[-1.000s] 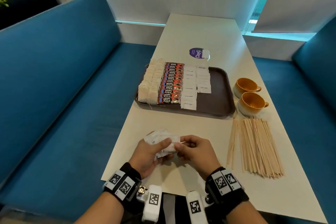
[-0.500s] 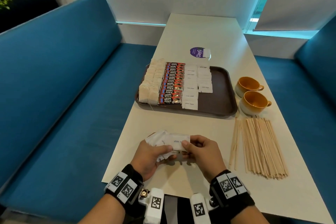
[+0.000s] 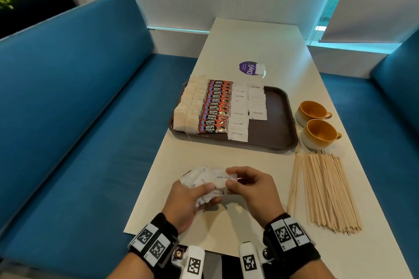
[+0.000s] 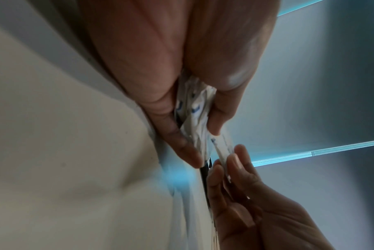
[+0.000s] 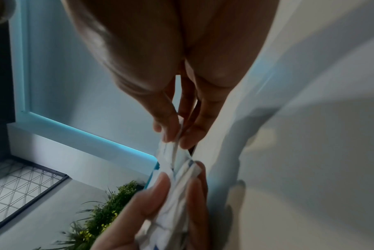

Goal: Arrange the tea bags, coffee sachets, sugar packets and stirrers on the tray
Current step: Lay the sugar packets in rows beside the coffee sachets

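White table [image 3: 260, 47], both hands gripping sugar packets [image 3: 204, 184], right apparently pinching just one

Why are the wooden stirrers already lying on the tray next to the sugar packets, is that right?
Not quite. The wooden stirrers are not on the tray; the head view shows them lying on the table, to the right and nearer than the tray, below the two cups. The sugar packets really are on the tray.
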### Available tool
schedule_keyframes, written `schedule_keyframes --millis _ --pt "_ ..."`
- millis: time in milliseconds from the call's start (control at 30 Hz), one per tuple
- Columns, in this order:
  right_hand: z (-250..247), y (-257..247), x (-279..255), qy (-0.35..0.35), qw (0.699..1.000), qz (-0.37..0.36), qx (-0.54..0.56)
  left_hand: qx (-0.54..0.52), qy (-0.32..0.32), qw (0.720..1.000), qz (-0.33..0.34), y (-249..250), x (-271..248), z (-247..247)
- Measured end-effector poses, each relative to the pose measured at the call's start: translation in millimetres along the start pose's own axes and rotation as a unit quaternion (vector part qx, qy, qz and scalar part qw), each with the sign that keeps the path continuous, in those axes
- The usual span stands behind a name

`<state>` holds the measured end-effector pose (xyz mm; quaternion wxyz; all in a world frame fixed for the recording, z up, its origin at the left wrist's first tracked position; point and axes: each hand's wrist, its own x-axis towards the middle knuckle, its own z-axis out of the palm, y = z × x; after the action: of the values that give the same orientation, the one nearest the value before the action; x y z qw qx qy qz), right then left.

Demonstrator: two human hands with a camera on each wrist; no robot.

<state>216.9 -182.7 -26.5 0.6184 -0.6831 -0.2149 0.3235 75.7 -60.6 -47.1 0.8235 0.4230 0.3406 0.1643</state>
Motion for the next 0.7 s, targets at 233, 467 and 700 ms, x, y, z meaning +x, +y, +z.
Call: schedule_keyframes --millis 233,467,700 --pt "-30 -43 51 0.069 0.996 -0.029 0.048 -0.033 -0.001 0.999 -0.02 2 1 -3" --pt "-95 -67 146 0.123 0.991 0.052 -0.012 -0.069 -0.014 0.997 -0.041 6 7 -1" --pt "-115 -47 199 0.122 0.974 0.093 -0.164 -0.042 -0.014 0.998 -0.044 7 7 -1"
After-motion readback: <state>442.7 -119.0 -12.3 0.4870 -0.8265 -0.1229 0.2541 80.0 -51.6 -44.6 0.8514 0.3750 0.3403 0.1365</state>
